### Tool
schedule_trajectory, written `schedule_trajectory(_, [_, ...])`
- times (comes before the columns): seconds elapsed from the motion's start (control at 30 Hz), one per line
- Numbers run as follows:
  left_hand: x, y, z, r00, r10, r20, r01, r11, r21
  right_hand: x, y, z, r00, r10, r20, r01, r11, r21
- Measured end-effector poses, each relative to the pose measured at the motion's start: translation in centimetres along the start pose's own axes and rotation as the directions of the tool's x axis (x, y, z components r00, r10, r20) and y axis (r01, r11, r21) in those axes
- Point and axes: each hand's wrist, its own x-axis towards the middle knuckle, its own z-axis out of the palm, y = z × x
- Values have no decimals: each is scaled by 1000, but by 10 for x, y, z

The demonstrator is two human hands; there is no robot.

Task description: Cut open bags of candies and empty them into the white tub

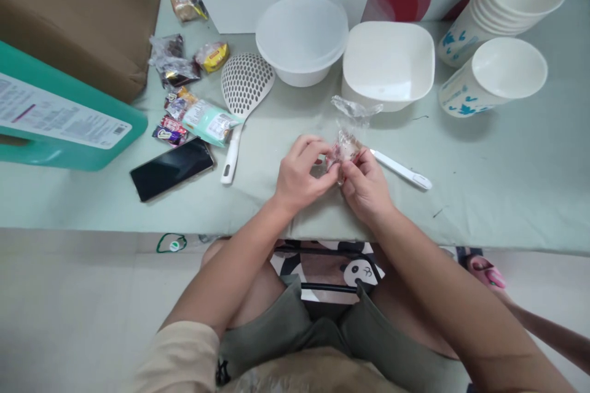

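Note:
Between my two hands is a small see-through plastic wrapper [346,148] with reddish marks on it; what is inside I cannot make out. My left hand [304,173] pinches its left side, with thumb and fingers curled in. On the other side, the thumb and fingers of my right hand [366,187] are closed on the wrapper's lower edge. Another crumpled piece of see-through plastic [356,109] sticks up just beyond the fingers. Beside my right hand lies a slim white tool [403,171], its left end partly hidden by the fingers.
A round lidded bowl [302,37], a rectangular white container [389,64] and paper cups [509,70] stand at the back. Leftward lie a slotted ladle [246,86], packaged snacks [209,121], a phone [173,170] and a green jug [69,110]. Another person's hand [483,270] shows lower right.

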Motion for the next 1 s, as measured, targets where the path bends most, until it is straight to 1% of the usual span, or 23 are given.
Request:
schedule_trajectory(0.13, [-4,4,5,998,4,-56,3,993,120,1,1,3,1000,9,-17,-8,1000,18])
schedule_trajectory(0.23, [-4,5,8,997,14,-78,-2,988,152,2,1,5,999,18,-42,-17,1000,10])
schedule_trajectory(0.33, [-3,7,8,996,7,-88,2,995,100,1,2,4,998,6,-57,-7,1000,-18])
schedule_trajectory(0.4, [-2,8,6,995,-44,-88,45,999,10,1,1,5,998,2,-65,-4,999,-33])
schedule_trajectory(0.47, [-2,9,3,993,-104,-61,100,992,-71,1,0,6,997,-3,-82,1,1000,-27])
schedule_trajectory(0.6, [-1,5,-5,975,-219,18,220,964,-147,4,-5,10,994,33,-107,-32,999,12])
schedule_trajectory(0.67, [0,2,-9,966,-254,39,257,946,-195,6,-6,11,992,36,-121,-34,999,25])
schedule_trajectory(0.73, [0,0,-12,968,-245,44,249,944,-215,8,-7,11,991,9,-130,-4,999,39])
schedule_trajectory(0.87, [-3,2,-9,983,-172,63,179,973,-147,9,-7,8,993,-14,-117,24,996,82])
schedule_trajectory(1.0, [-5,6,1,972,-191,138,198,979,-44,10,-8,5,990,-63,-128,74,994,81])
